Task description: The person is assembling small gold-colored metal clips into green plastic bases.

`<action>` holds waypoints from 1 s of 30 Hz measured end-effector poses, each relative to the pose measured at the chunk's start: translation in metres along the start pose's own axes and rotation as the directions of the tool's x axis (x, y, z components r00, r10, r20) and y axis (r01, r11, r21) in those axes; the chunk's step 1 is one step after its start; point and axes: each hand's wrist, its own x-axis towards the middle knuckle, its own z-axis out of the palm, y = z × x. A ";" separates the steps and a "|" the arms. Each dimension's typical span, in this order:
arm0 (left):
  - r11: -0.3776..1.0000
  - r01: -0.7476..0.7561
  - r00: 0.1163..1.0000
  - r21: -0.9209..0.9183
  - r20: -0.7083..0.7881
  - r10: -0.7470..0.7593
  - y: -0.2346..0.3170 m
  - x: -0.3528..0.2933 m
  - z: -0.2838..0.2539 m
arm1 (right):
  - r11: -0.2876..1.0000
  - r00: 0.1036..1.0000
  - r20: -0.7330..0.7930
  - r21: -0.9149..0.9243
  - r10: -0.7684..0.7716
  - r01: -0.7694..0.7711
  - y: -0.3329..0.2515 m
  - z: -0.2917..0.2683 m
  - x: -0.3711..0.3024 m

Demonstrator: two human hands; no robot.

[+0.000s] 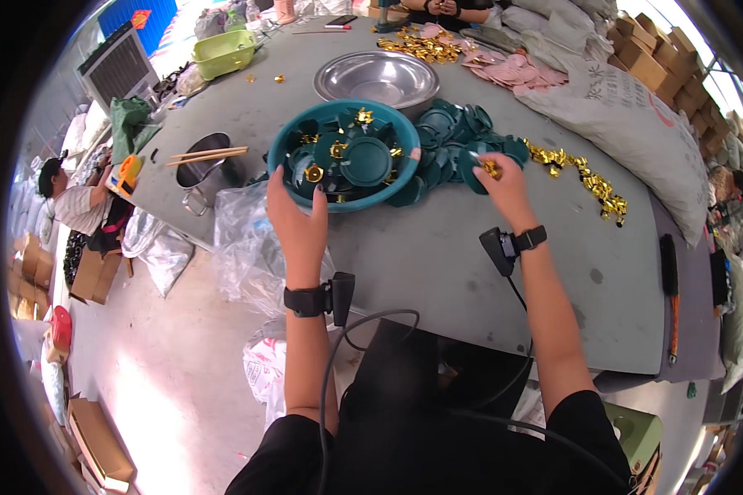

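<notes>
"Against the near-left rim of the teal basin (365, 201), how does the left hand (295, 213) sit?"

"Touching it, thumb and fingers spread apart."

"And the right hand (504, 181)?"

"To the right of the basin, fingers closed on a small gold piece (491, 168), shiny as foil. A dark green disc (471, 175) shows at the fingertips; whether it's pinched too, I can't tell."

"What do the basin's contents look like?"

"Glossy dark green dishes (365, 162), round and shallow. They lie overlapping at odd tilts, with bright gold bits (314, 173) scattered among them."

"More of the same outside?"

"Just right of the basin, a loose heap of green discs (450, 153), overlapping, catching pale highlights. Farther right of it runs a glittering trail of gold pieces (586, 179). Beyond the basin stands a wide silver metal bowl (377, 78)."
</notes>
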 end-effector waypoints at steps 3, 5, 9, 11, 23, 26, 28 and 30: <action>0.924 0.264 0.959 -0.276 -0.025 -0.281 -0.009 -0.015 0.016 | 0.937 0.989 0.048 0.330 -0.142 0.119 -0.053 0.033 0.029; 0.938 0.251 0.961 -0.241 -0.053 -0.271 -0.012 -0.017 0.029 | 0.958 0.979 0.130 0.260 -0.157 0.119 -0.073 0.058 0.043; 0.911 0.314 0.943 -0.267 -0.025 -0.332 -0.030 -0.022 0.037 | 0.993 0.992 0.064 0.055 -0.105 0.102 -0.075 0.076 0.047; 0.860 0.349 0.929 -0.372 0.013 -0.371 -0.028 -0.025 0.041 | 0.997 0.996 -0.022 0.002 0.083 -0.083 -0.065 0.074 0.043; 0.761 0.276 0.894 -0.587 -0.134 -0.427 -0.032 -0.041 0.038 | 0.405 0.597 0.717 0.456 0.360 -0.792 -0.060 0.070 0.041; 0.755 0.265 0.881 -0.599 -0.169 -0.443 -0.024 -0.040 0.032 | 0.375 0.684 0.657 0.575 0.317 -0.727 -0.057 0.047 0.070; 0.797 0.266 0.916 -0.542 -0.115 -0.384 -0.020 -0.041 0.027 | 0.368 0.719 0.562 0.619 0.410 -0.694 -0.074 0.032 0.100; 0.805 0.266 0.917 -0.530 -0.117 -0.380 -0.015 -0.035 0.028 | 0.504 0.776 0.529 0.594 0.343 -0.627 -0.053 0.014 0.155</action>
